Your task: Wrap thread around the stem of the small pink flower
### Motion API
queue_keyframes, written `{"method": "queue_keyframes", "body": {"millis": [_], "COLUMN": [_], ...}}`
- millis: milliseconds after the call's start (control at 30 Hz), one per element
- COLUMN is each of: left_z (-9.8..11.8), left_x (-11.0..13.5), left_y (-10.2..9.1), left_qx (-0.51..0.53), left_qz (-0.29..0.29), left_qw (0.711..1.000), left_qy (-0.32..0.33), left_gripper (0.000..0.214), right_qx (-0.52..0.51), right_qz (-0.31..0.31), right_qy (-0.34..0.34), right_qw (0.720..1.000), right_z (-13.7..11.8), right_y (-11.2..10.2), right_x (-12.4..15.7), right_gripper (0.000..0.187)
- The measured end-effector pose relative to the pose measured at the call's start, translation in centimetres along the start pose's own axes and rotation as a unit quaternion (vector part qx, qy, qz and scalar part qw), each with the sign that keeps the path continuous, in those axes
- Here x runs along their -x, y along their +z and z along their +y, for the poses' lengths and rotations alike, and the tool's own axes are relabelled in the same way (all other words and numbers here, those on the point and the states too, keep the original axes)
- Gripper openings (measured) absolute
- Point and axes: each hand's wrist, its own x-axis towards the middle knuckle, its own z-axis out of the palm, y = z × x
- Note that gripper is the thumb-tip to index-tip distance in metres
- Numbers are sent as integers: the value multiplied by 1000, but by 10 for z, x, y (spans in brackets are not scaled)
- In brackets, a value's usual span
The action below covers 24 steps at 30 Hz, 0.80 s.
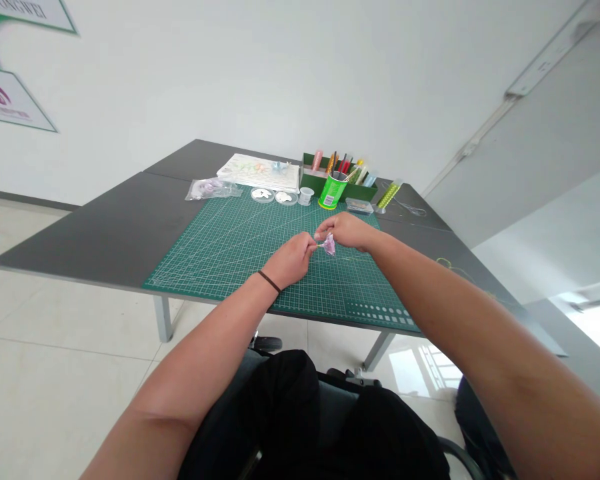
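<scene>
Our two hands meet just above the middle of the frame, over a green cutting mat [215, 267] marked with a white grid. Between them is a small, crinkled lilac piece [329, 245], perhaps sheer fabric or film, though it is too small to tell. Our left hand [289, 261], with a black band [269, 282] around its wrist, comes in from the lower left, its fingers [308, 245] drawn close together and pinching a thin pale strand at the piece's left side. Our right hand [344, 231] reaches in from the right, its fingers [322, 233] curled and closed just above the piece, apparently gripping its upper end, though the exact contact is hidden. The piece hangs just below those right fingers and just beside the left ones, clear of the mat. Toward the top centre, the dark grey table [95, 230] holds a patterned paper sheet [258, 172], a clear bag [212, 189] of lilac material, two small round dishes [263, 194], a small clear cup [305, 196], and a green box [363, 193] holding a green can [332, 191] of tools. A thin yellow-green thread [453, 268] lies at right.
</scene>
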Motion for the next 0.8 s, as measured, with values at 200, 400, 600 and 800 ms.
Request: {"method": "queue_keyframes", "body": {"millis": [200, 400, 600, 800], "left_z": [2, 7, 8, 8], "left_x": [0, -1, -4, -6], "left_y": [-2, -4, -1, 1], "left_qx": [-8, 22, 54, 63], "left_qz": [16, 56, 85, 99], "left_qw": [1000, 998, 993, 989], "left_qy": [-5, -24, -53, -91], "left_gripper": [15, 11, 9, 8], "right_qx": [-50, -153, -256, -219], "right_qz": [-25, -44, -20, 7], "right_qy": [12, 53, 77, 38], "right_qw": [998, 986, 963, 975], "right_z": [5, 4, 8, 7], "right_y": [11, 25, 42, 47], "right_x": [7, 21, 32, 50], "right_gripper": [23, 38, 34, 30]}}
